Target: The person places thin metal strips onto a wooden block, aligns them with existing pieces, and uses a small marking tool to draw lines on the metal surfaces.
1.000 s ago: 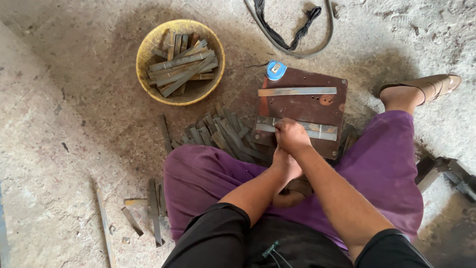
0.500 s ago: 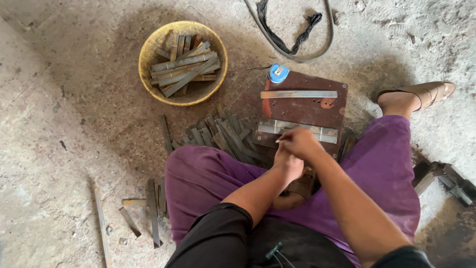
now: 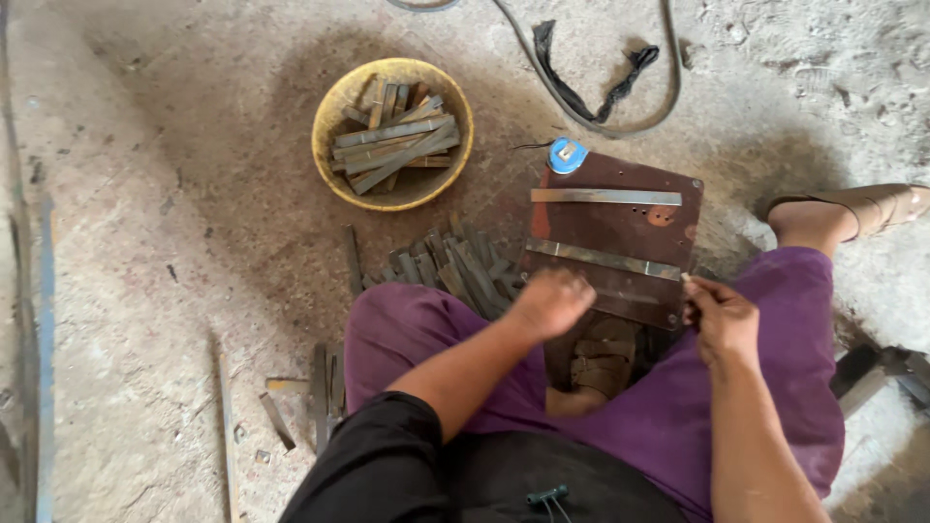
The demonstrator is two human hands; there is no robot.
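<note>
Dusty concrete floor (image 3: 145, 291) lay under everything. At the near edge of a rusty brown plate (image 3: 620, 218) the left hand (image 3: 550, 302) was curled into a loose fist, holding nothing that showed. The right hand (image 3: 722, 320) pinched a small pale stick (image 3: 686, 281), too small to identify, beside the plate's right corner. Two grey metal strips (image 3: 603, 258) lay across the plate beyond both grips. Left of the left hand lay scattered flat bars (image 3: 455, 266); farther off stood a yellow basin (image 3: 334, 179) of bars, and a black cable (image 3: 581, 97) curved beyond.
</note>
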